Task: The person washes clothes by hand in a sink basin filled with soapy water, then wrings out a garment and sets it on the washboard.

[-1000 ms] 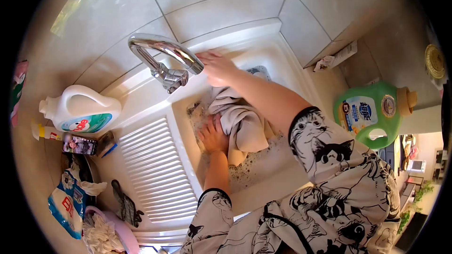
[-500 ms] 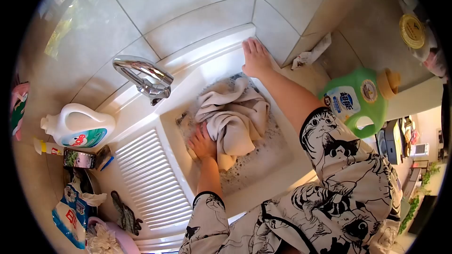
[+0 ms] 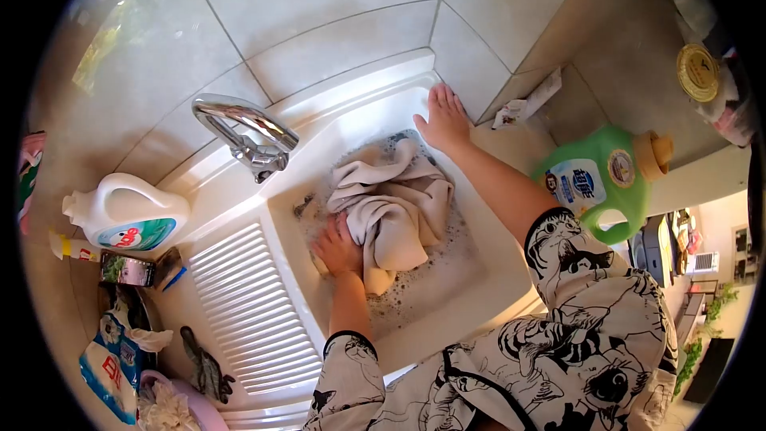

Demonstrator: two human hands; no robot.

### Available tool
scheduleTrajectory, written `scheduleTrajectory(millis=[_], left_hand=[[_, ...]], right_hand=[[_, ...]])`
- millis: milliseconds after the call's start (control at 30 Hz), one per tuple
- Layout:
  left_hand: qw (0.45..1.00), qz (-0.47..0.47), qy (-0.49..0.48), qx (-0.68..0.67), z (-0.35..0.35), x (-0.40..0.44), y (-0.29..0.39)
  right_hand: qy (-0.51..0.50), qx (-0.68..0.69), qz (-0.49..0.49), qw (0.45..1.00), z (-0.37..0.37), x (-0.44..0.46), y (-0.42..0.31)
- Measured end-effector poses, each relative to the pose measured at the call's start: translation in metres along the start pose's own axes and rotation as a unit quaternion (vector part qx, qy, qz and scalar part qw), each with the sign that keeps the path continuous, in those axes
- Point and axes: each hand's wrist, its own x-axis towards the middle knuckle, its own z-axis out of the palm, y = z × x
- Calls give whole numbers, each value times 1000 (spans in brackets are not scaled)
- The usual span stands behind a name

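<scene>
A wet beige cloth [image 3: 403,203] lies bunched in soapy water in the white laundry sink [image 3: 467,303]. My left hand [image 3: 337,246] rests against the cloth's left side, half in the suds, with its fingers stretched out; its thumb side is partly hidden by the cloth. My right hand [image 3: 444,121] lies on the sink's far right rim, fingers extended and holding nothing. It is apart from the cloth. The chrome faucet [image 3: 251,140] stands behind the basin, to the left of the cloth.
A ribbed washboard [image 3: 247,307] adjoins the basin's left side. On the left are a white detergent bottle [image 3: 132,215], a phone [image 3: 128,270], a tissue pack [image 3: 112,367] and a dark grey cloth [image 3: 206,367]. A green detergent jug [image 3: 602,175] stands at right.
My right hand has shifted slightly right and down along the rim, its fingers a little lower. My left hand stays at the cloth, and the view has tilted slightly.
</scene>
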Motion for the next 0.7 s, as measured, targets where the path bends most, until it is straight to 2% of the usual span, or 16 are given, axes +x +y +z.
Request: scheduleTrajectory(millis=[200, 300, 367, 400, 467, 533, 567, 600, 700], left_hand=[[1000, 5, 9, 16, 5, -3, -2], [1000, 3, 15, 19, 6, -5, 0], [1000, 5, 23, 16, 4, -2, 1], [1000, 1, -4, 7, -2, -5, -2], [1000, 0, -29, -5, -2, -4, 0], [1000, 10, 4, 9, 5, -3, -1], [1000, 9, 2, 14, 4, -4, -2], [999, 7, 4, 32, 3, -3, -2], [999, 16, 9, 41, 7, -2, -2]], right_hand=[[-20, 25, 45, 998, 15, 52, -24], [-20, -31, 27, 999, 30, 52, -54], [-24, -7, -52, 998, 38, 35, -83], [-31, 25, -110, 993, 41, 21, -112], [-11, 39, -184, 982, 42, 15, -128], [-24, 81, -250, 965, 32, 7, -147], [-44, 140, -372, 916, 38, 3, -170], [-86, 119, -417, 897, 23, 15, -185], [-106, 76, -452, 882, 16, 33, -184]])
